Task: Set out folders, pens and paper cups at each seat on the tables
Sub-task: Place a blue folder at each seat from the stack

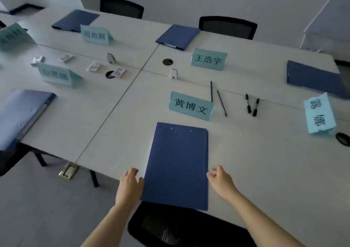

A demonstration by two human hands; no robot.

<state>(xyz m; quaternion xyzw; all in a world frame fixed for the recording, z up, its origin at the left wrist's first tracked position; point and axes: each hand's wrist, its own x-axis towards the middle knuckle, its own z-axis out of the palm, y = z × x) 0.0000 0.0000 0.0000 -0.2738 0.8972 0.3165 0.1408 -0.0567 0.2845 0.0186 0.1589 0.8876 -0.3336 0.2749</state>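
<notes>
Flat closed blue folder (pixel 177 166)

Dim, bluish, even light; soft shadows; wide-angle bending at edges; blur on far-left name cards (pixel 56 74).

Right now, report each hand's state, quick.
Left hand: open, fingertips against the left edge of the blue folder, not gripping.
Right hand: open, fingers loosely curled at the folder's right edge, holding nothing.
</notes>
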